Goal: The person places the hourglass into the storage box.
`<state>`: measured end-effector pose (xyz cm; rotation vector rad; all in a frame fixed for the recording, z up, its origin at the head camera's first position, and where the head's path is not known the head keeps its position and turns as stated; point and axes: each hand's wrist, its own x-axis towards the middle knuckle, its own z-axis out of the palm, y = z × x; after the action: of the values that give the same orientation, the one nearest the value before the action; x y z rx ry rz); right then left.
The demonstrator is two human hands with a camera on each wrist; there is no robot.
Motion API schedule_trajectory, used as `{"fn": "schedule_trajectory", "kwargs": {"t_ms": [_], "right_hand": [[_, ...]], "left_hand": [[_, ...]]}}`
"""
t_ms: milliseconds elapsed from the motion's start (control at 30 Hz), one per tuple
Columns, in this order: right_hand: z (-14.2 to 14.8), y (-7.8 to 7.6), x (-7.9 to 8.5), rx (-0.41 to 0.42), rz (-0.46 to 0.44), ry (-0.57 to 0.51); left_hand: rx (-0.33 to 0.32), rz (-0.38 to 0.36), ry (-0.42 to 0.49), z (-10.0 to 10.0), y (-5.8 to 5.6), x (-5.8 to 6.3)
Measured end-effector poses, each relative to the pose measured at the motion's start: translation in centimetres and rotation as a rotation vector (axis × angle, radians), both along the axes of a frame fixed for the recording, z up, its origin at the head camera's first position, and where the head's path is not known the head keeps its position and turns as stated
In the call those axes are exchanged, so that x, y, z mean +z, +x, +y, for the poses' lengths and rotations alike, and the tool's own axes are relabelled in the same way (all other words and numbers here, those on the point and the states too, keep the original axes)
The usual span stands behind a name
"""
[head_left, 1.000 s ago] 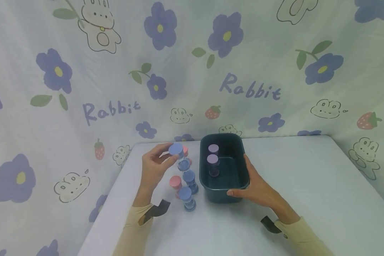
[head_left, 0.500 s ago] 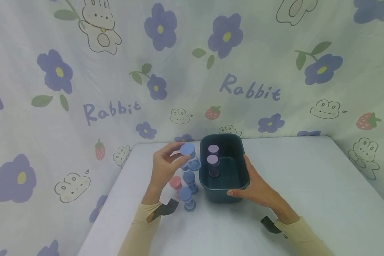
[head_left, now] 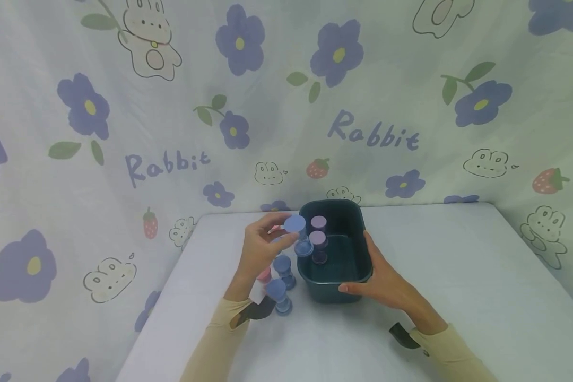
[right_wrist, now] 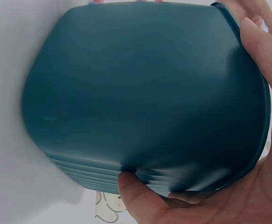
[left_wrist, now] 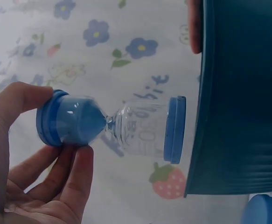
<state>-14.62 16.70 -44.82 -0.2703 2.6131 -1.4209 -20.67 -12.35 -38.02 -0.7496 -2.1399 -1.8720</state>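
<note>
Both arms (head_left: 217,342) stretched over bench (head_left: 458,265)! Right hand (head_left: 387,278) gripped one green bin (head_left: 336,294) round near-right corner; left hand (head_left: 262,246) pinched one blue hourglass (head_left: 295,225) by top, near bin's left edge. Two purple hourglasses (head_left: 317,239) stood inside; left outside, at least three blue ones (head_left: 282,263), two pink ones (head_left: 265,275), some half-hidden.

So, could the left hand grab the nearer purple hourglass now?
Probably not: the left hand pinches a blue hourglass, though the teal bin is open above the nearer purple hourglass.

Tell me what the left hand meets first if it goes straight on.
Past the blue hourglass in the left hand, the nearer purple-capped hourglass inside the bin seems first, though depth is unclear: the bin's rim may come sooner.
</note>
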Motion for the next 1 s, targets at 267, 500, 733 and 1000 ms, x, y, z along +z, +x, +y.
{"fn": "schedule_trajectory", "kwargs": {"t_ms": [267,500,733,1000], "right_hand": [[0.0,0.0,0.0,-0.002,0.001,0.015],[0.0,0.0,0.0,-0.005,0.005,0.028],[0.1,0.0,0.0,-0.002,0.003,0.021],[0.1,0.0,-0.1,0.004,0.012,0.022]], "left_hand": [[-0.006,-0.038,-0.045,0.8,-0.3,-0.6],[-0.046,-0.080,-0.077,1.5,-0.3,-1.0],[-0.034,-0.137,-0.200,2.2,-0.5,-1.8],[-0.089,-0.154,-0.281,2.7,-0.5,-2.7]]}}
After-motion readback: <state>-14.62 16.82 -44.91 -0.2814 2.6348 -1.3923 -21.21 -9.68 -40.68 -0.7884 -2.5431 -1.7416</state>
